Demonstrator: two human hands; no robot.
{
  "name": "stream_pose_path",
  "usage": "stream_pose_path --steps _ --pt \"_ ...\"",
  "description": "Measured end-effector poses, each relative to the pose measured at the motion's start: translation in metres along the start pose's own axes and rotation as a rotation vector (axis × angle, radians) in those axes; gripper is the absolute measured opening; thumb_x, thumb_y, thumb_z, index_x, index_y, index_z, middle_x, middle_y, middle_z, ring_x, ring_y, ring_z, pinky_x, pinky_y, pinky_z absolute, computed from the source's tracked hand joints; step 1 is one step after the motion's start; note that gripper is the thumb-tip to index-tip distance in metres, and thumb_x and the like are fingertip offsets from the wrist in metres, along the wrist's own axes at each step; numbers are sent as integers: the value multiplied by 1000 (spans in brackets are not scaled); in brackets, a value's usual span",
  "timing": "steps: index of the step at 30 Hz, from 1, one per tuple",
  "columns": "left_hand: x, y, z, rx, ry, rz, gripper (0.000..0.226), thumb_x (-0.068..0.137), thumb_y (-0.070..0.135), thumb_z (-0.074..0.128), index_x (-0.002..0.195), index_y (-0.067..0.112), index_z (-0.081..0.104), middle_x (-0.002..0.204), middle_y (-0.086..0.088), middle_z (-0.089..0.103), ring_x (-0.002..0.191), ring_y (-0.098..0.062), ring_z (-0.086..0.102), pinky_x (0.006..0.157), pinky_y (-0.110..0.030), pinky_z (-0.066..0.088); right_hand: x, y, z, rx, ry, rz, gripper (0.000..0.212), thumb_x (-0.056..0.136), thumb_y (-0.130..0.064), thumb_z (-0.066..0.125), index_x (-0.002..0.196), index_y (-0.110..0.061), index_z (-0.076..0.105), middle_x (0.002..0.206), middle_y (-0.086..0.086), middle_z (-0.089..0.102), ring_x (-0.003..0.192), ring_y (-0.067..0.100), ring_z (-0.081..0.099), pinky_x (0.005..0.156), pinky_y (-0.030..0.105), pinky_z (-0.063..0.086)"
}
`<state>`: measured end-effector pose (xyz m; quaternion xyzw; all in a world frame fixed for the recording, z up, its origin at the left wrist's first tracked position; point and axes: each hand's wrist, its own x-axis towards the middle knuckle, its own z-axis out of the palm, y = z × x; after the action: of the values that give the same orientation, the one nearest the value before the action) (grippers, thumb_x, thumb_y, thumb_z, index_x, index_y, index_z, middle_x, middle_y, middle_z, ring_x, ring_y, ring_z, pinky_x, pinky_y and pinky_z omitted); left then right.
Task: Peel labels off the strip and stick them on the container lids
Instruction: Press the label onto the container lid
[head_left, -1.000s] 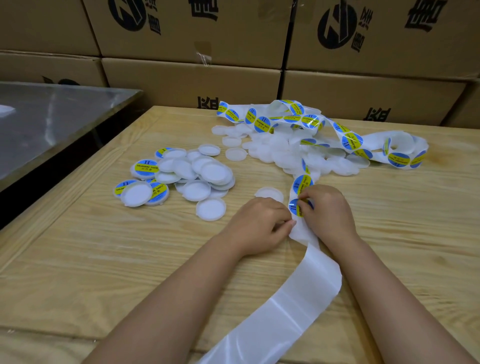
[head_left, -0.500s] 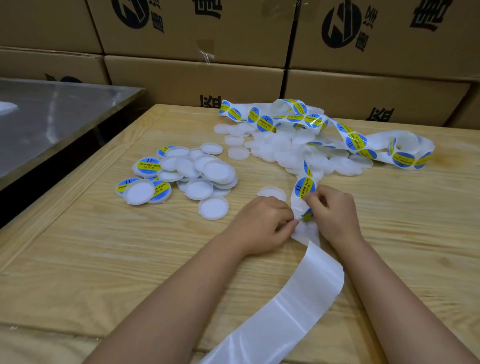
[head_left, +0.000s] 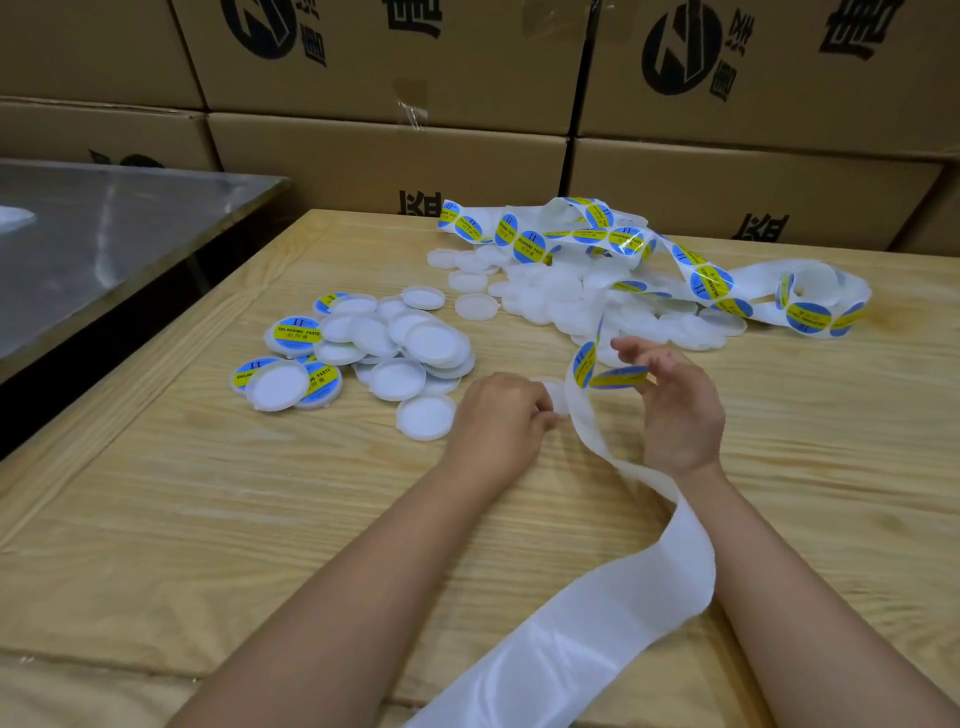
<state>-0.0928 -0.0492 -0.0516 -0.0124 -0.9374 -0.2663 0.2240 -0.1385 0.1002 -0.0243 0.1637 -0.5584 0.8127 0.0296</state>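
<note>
A pale wooden desk (head_left: 208, 519) with a raised border fills the foreground. Behind it, brown cardboard boxes (head_left: 389, 150) stand stacked like a wall, printed with black logos and characters; clear tape (head_left: 413, 104) runs down one. At left stands a steel table (head_left: 104, 244), its top reflecting soft light, with a dark gap (head_left: 78, 395) between it and the desk.

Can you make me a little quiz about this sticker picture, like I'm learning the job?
1. True or false: the right hand holds a blue-and-yellow label.
2. What does the left hand pinch? A) a lid B) the white strip C) a box
3. Fill in: the lids already labelled lie on the person's ____ side.
Key: 1 true; 2 B; 3 left.
</note>
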Motion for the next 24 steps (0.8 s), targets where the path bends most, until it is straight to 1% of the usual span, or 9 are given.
stream_pose_path --steps 2,4,7,8,10,13,17,20,24 --pt "-1 0 -3 -137 77 -97 11 89 22 60 86 13 66 85 0 68 83 -17 60 73 -30 44 0 -2 2 285 2 131 31 89 0 25 72 -8 48 90 15 60 85 24 59 80 32 43" --pt "0 0 -7 -407 191 -253 9 91 21 57 83 19 59 81 8 66 79 -10 61 70 -24 49 1 -5 3 469 -18 221 26 86 -5 33 72 -7 55 85 11 63 83 25 62 86 35 45" --pt "8 -1 -15 -978 329 -512 12 96 16 52 84 18 56 84 -3 66 69 -12 66 64 -24 56 0 -7 6 577 -116 295 15 79 -17 46 87 -12 57 94 11 61 94 28 62 95 37 47" --pt "10 -2 -18 -1151 350 -558 12 97 15 50 87 14 56 85 -7 66 66 -12 68 62 -25 57 -1 -6 7 590 -144 320 15 80 -19 47 90 -14 56 98 10 60 96 28 60 94 37 48" --pt "13 -2 -22 -1349 359 -581 14 98 14 47 91 7 57 85 -9 68 67 -12 69 59 -24 56 -1 -4 8 562 -164 354 16 80 -21 48 92 -16 57 98 5 59 90 23 58 87 34 50" --pt "11 1 -22 -1424 296 -576 16 97 13 48 89 5 59 78 -5 71 69 -14 70 57 -23 56 0 0 10 480 -130 397 15 80 -22 53 92 -15 57 90 1 60 81 15 55 81 30 49" --pt "10 3 -20 -1366 165 -544 14 97 15 50 91 7 59 77 -3 73 71 -17 71 58 -23 56 3 3 9 394 -82 437 19 76 -23 58 92 -13 59 89 1 64 81 11 56 75 25 48" --pt "8 2 -19 -1310 80 -490 14 96 15 50 96 5 61 76 -1 73 70 -15 71 57 -22 55 5 4 10 368 -100 496 22 74 -25 59 93 -14 62 85 -3 68 80 8 62 73 23 48" --pt "7 3 -18 -1267 30 -461 17 96 15 50 101 2 61 78 -4 73 73 -16 71 57 -23 55 3 6 12 394 -104 556 23 71 -21 63 92 -11 65 85 0 69 79 10 65 73 23 49"
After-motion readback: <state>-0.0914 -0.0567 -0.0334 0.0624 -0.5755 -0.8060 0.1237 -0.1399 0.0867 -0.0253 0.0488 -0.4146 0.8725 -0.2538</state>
